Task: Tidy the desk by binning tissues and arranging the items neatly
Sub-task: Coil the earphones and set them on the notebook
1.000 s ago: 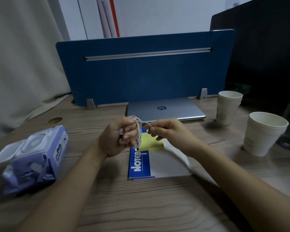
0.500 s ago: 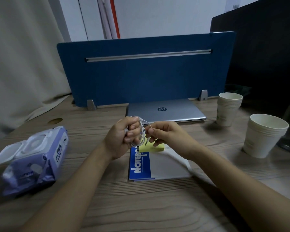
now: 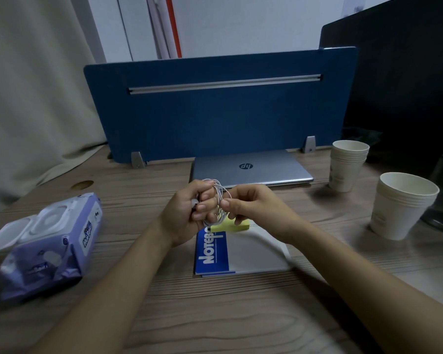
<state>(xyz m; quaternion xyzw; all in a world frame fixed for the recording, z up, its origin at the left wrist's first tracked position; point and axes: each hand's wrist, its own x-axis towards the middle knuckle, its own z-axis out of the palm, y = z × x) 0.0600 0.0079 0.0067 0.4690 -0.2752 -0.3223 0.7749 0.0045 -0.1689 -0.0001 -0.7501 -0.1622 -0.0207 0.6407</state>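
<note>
White cable point(image 3: 219, 198); yellow sticky pad point(image 3: 234, 226); blue-and-white notebook point(image 3: 238, 254) with white lettering. The wipes pack point(image 3: 46, 249) is lilac, the lid white. Silver laptop point(image 3: 251, 169) — dark-blue divider point(image 3: 215, 116). Cream cups point(image 3: 402, 205); brown wood-grain desk point(image 3: 215, 315).

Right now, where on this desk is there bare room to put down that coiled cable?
Bare wood lies between the wet wipes pack and the notebook, and along the near edge. It is tighter on the right, around the two paper cup stacks, and behind, by the laptop.
</note>
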